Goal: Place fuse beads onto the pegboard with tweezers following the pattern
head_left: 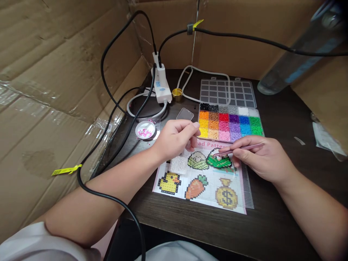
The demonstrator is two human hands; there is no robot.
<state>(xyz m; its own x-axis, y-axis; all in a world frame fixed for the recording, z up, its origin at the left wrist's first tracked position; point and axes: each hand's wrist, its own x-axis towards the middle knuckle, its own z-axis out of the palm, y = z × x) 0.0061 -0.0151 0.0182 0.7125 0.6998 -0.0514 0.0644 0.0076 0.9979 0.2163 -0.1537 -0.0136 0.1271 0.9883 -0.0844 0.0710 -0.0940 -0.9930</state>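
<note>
My right hand (255, 156) grips pink tweezers (248, 147), their tips over a green, white and black bead figure (219, 161) on the pattern sheet (202, 202). A clear pegboard (248, 188) lies over the sheet. My left hand (178, 139) hovers left of the tweezers, thumb and fingers pressed together; whatever they hold, if anything, is hidden. Below it sits a small clear box of white beads (178, 165). Printed on the sheet are a duck (170, 182), a carrot (195, 187) and a money bag (226, 195).
Behind the sheet lies a bead case (231, 124) of many colours, its clear lid (227, 92) folded back. A white dish of pink beads (145, 129) stands left. A power strip (162, 85), black cable (103, 69) and small gold cup (177, 94) are farther back. Cardboard walls (231, 21) surround the table.
</note>
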